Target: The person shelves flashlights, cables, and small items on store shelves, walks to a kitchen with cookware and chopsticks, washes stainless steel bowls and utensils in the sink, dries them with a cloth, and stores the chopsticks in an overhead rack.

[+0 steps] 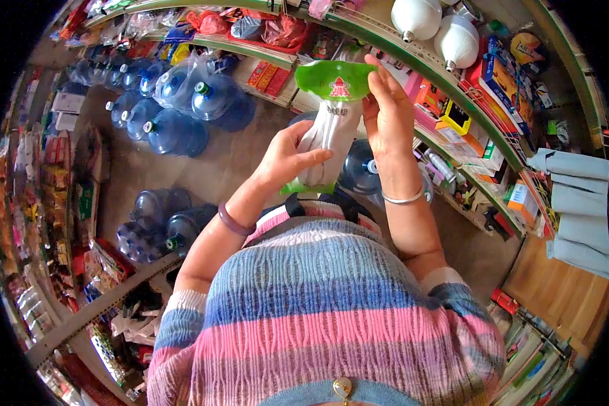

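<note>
The packet (pixel 334 123), white with a green top and a green bottom end, is held upright in front of the chest, between the two hands. Its lower left part is covered by the left hand (pixel 283 160), which is closed around that side with the thumb laid across the front; the other fingers pass partly out of sight behind it. Long white pieces show inside, but what they are is hard to make out, and the small dark print is too blurred to read. The right hand (pixel 390 108) is raised at the packet's upper right edge, its fingertips at the green corner; whether it pinches there or only steadies the edge, I cannot tell. A dark bangle (pixel 235 220) circles the left wrist and a silver bangle (pixel 404 198) the right. Just beyond the packet's lower right side, a blue water bottle (pixel 358 169) is partly hidden by the packet and the right forearm. The striped sweater (pixel 311 291) fills the lower middle, cut off at the bottom. The white bulbs (pixel 457 42) stand on a shelf at the top, one cropped by the picture's edge.
</note>
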Available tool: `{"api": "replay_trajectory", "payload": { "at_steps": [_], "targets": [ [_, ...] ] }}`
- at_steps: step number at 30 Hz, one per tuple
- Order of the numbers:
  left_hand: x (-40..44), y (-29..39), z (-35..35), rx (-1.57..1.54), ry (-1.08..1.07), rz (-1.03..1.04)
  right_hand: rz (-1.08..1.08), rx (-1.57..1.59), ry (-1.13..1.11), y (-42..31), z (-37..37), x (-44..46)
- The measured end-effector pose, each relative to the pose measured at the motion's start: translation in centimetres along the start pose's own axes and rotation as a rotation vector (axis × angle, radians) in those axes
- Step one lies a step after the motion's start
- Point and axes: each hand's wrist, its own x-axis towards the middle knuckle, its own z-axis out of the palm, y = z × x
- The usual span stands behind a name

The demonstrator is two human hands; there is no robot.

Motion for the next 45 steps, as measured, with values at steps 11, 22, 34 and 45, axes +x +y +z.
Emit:
{"api": "replay_trajectory", "payload": {
  "at_steps": [11,22,34,45],
  "targets": [
    [6.6,-4.6,1.0,0.037,0.069,-0.157,0.303,-0.432,-0.099,10.2,-11.4,-4.3],
    [21.9,-16.2,2.8,-0.291,0.23,-0.439,0.426,-0.437,0.312,19.6,-28.4,12.5],
    [39.4,-26.1,-0.7,-0.053,0.166,-0.176,0.524,-0.319,0.344,28.4,-36.4,30.5],
    [28.3,-24.5,0.7,-0.067,-0.035,-0.314,-0.006,-1.667,0.486,28.6,-37.8,28.4]
  ]
}}
